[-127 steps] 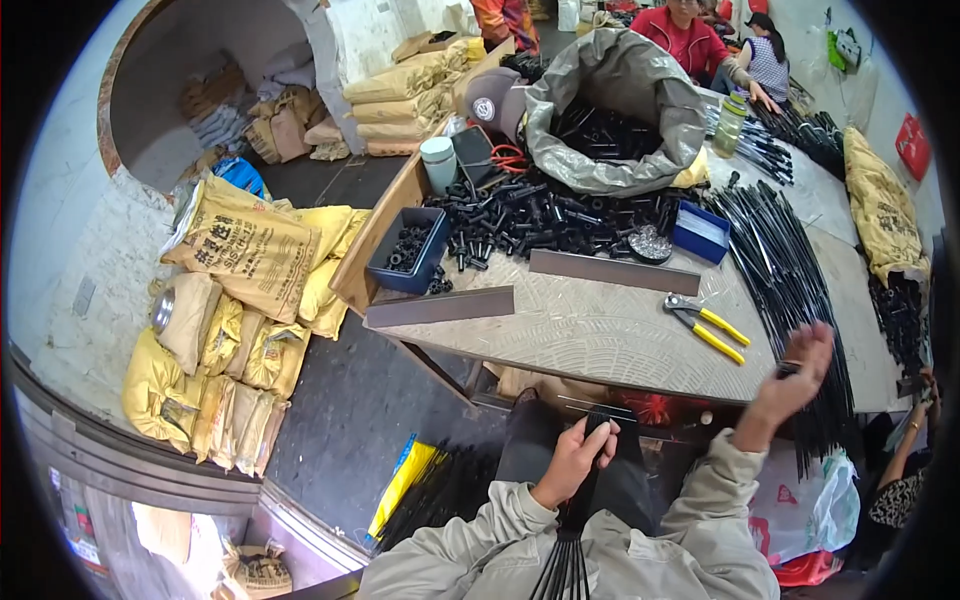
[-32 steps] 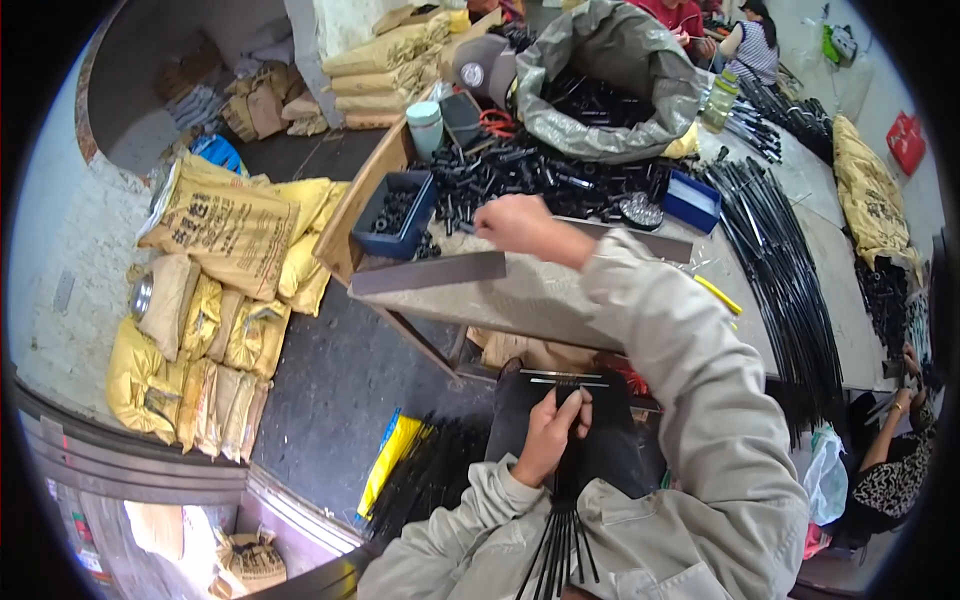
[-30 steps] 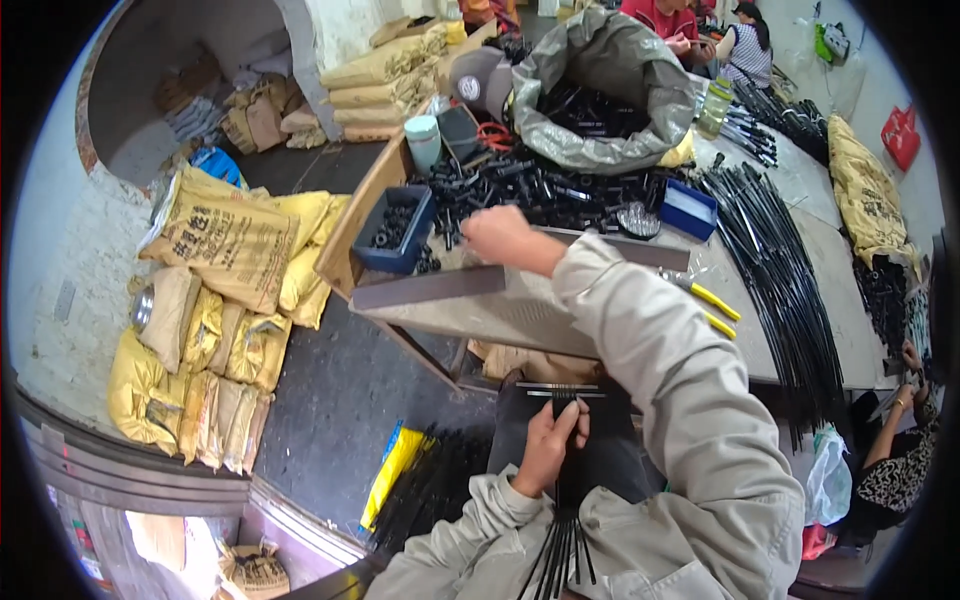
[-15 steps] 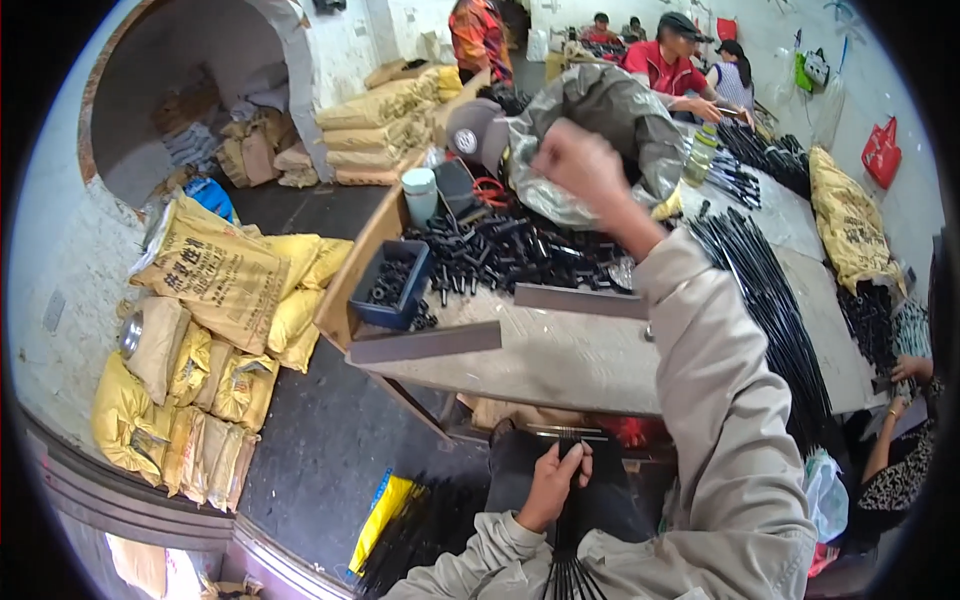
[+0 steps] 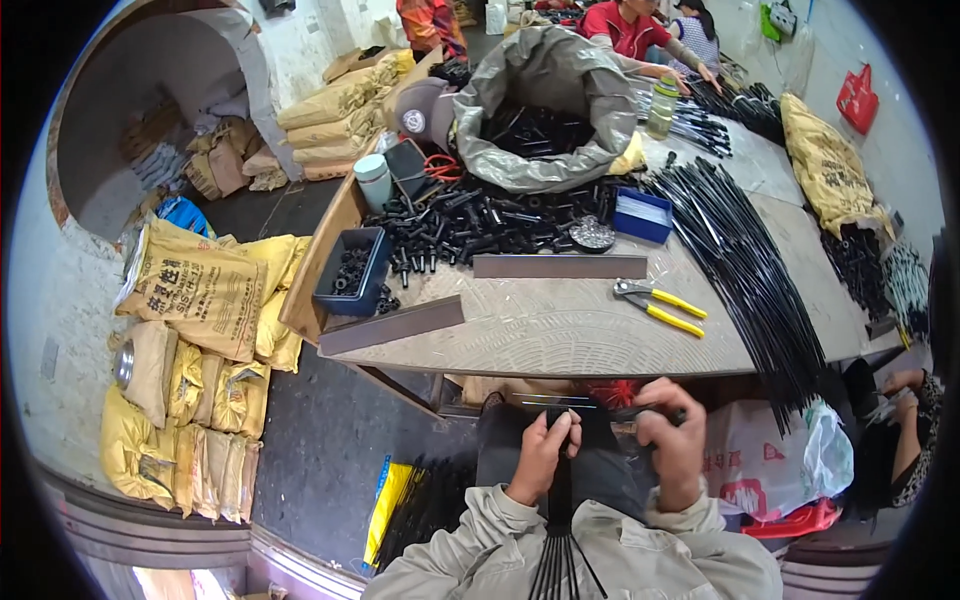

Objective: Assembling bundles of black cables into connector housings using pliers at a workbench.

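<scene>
Over my lap, my left hand (image 5: 543, 458) is closed round a bundle of thin black rods (image 5: 562, 565), whose lower ends fan out against my jacket. My right hand (image 5: 677, 440) is beside it on the right, fingers curled in a pinch. A small black piece (image 5: 624, 413) seems to stick out from its fingertips toward the left hand; its kind is too small to make out. Beyond both hands is the table edge, with yellow-handled pincers (image 5: 662, 306) lying on the worktop (image 5: 540, 335).
A grey bag (image 5: 480, 165) of black parts stands on the table behind loose black fittings (image 5: 460, 225). Long black rods (image 5: 745, 270) lie to the right, near a blue box (image 5: 643, 215). Yellow sacks (image 5: 195, 290) are stacked at left. Co-workers sit at the back and right.
My right hand has come down from above the grey bag to beside my left hand. The left hand keeps its grip on the rods. The view has shifted, showing the pincers and blue box.
</scene>
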Tool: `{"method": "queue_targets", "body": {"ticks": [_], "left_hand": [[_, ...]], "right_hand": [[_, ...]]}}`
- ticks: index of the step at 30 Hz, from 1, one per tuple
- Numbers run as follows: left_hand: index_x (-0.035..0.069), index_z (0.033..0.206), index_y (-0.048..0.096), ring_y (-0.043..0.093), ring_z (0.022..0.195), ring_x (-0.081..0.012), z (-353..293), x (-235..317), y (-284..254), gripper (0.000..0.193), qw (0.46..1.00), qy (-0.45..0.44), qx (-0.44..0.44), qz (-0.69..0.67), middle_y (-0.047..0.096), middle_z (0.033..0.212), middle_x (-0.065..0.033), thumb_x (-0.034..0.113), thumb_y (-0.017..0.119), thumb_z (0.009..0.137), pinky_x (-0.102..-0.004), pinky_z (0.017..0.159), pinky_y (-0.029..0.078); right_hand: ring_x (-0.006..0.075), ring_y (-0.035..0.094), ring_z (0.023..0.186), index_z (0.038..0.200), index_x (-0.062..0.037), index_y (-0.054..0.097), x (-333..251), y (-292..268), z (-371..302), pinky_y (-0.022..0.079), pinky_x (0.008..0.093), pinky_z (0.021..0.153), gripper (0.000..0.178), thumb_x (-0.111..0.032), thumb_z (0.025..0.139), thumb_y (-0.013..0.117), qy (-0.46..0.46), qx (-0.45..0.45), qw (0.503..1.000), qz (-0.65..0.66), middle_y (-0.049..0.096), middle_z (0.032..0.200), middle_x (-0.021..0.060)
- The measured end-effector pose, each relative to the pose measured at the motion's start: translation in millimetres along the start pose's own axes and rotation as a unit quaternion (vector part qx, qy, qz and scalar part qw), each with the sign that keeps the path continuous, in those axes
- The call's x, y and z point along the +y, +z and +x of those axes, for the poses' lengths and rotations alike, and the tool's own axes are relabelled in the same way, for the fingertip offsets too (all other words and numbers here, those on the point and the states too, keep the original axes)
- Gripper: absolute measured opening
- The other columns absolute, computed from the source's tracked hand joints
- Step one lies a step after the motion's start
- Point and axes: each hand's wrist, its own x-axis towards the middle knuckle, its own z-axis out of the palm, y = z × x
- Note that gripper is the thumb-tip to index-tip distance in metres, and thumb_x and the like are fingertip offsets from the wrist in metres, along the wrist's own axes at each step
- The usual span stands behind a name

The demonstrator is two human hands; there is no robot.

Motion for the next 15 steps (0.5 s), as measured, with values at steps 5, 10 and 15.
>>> {"method": "queue_targets", "body": {"ticks": [5, 10, 15], "left_hand": [[0.005, 0.092, 0.051, 0.046, 0.055, -0.0082, -4.7, -6.7, 7.4, 0.024, 0.998, 0.019, 0.050, 0.010, 0.054, 0.070, -0.0033, 0.026, 0.039, 0.095, -0.0213, 0.051, 0.039], [0.003, 0.093, 0.045, 0.049, 0.051, -0.0131, -1.0, -8.1, 16.0, 0.037, 0.999, 0.039, 0.033, -0.019, 0.060, 0.071, -0.0127, 0.033, 0.025, 0.097, -0.0248, 0.047, 0.040], [0.008, 0.091, 0.035, 0.059, 0.058, -0.0189, 6.4, -4.6, 15.1, 0.024, 0.999, 0.037, 0.021, -0.010, 0.062, 0.087, -0.0212, 0.030, 0.028, 0.097, -0.0249, 0.051, 0.045]], "right_hand": [[0.0150, 0.057, 0.064, 0.090, 0.0005, 0.062, -12.7, 23.4, -6.4, 0.045, 0.0244, 0.056, 0.019, 0.005, 0.071, 0.062, -0.124, -0.143, 0.973, -0.131, 0.061, 0.081, 0.0091], [0.0065, 0.053, 0.070, 0.091, -0.0006, 0.062, 3.8, -1.0, 31.2, 0.043, 0.0209, 0.061, 0.013, -0.002, 0.080, 0.057, -0.008, -0.066, 0.994, -0.082, 0.062, 0.082, 0.0017], [0.0046, 0.052, 0.072, 0.097, 0.0006, 0.060, 27.5, 1.2, 60.2, 0.043, 0.0186, 0.065, 0.016, -0.008, 0.086, 0.054, 0.007, -0.095, 0.995, -0.005, 0.063, 0.086, 0.0029]]}}
